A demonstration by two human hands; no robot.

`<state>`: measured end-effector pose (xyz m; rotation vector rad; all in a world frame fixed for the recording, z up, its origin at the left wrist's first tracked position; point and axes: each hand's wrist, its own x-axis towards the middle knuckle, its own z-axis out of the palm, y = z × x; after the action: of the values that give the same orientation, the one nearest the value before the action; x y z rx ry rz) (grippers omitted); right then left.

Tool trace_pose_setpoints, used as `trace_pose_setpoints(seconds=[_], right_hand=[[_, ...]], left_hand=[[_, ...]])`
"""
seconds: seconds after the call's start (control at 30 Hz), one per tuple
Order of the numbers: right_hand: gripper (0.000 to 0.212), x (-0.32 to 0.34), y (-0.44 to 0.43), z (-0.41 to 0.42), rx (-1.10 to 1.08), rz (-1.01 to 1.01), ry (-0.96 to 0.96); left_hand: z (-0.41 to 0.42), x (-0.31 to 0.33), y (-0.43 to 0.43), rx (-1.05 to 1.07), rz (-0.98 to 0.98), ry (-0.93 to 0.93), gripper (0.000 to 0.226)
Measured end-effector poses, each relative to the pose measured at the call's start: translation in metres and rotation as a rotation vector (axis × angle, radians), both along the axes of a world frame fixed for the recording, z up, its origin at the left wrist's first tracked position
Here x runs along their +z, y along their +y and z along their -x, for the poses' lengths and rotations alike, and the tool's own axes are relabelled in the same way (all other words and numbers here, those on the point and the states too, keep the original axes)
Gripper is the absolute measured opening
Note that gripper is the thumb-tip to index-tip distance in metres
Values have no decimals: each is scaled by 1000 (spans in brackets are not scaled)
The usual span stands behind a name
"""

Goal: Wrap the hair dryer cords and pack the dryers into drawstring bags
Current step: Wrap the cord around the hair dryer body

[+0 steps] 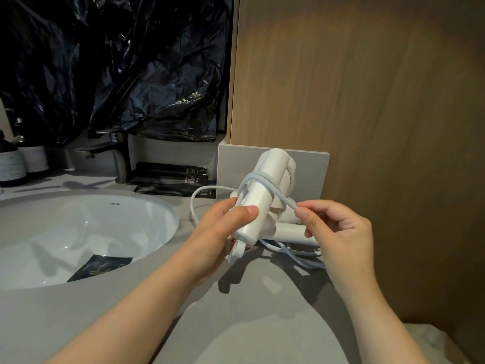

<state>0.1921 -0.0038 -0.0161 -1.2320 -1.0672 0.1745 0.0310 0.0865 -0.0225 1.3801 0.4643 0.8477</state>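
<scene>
A white hair dryer (pixel 265 185) is held above the grey counter (pixel 236 324), with my left hand (pixel 217 237) gripping its folded handle. Its white cord (pixel 265 177) loops around the body once or twice. My right hand (pixel 338 232) pinches that cord just right of the dryer. A loose loop of cord (pixel 194 203) hangs out to the left. A second white dryer (pixel 291 232) lies on the counter behind my hands, its cord (pixel 301 258) piled beneath it. No drawstring bag can be made out for certain.
A white sink basin (pixel 78 232) with a dark sachet (pixel 101 266) inside is at left. A dark faucet (pixel 115 156), black sachets (pixel 170 177), bottles (pixel 15 158) and black plastic sheeting (pixel 118 67) stand behind. A wooden panel (pixel 367 101) rises at right.
</scene>
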Motion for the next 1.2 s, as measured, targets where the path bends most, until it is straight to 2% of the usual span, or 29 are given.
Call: trace_pose_setpoints(seconds=[0.23, 0.33, 0.43, 0.53, 0.63, 0.77, 1.0, 1.2], right_hand=[[17, -3, 3, 1, 22, 36, -22], [10, -2, 5, 1, 21, 74, 45], [38, -3, 6, -5, -20, 130, 79], [48, -2, 7, -6, 11, 206, 109], [45, -2, 8, -5, 35, 222, 86], [37, -2, 7, -5, 5, 191, 65], [38, -5, 7, -1, -55, 168, 53], [46, -2, 1, -1, 40, 169, 44]], left_hand=[[1, 0, -1, -98, -105, 16, 67], [0, -2, -3, -134, -94, -7, 61], [1, -1, -3, -138, -110, 11, 67], [1, -2, -1, -150, -94, 8, 62], [1, -2, 0, -151, -75, 2, 63], [3, 0, 4, -164, -144, 46, 72], [3, 0, -3, -93, -271, 271, 77], [2, 2, -2, 24, -225, 115, 55]])
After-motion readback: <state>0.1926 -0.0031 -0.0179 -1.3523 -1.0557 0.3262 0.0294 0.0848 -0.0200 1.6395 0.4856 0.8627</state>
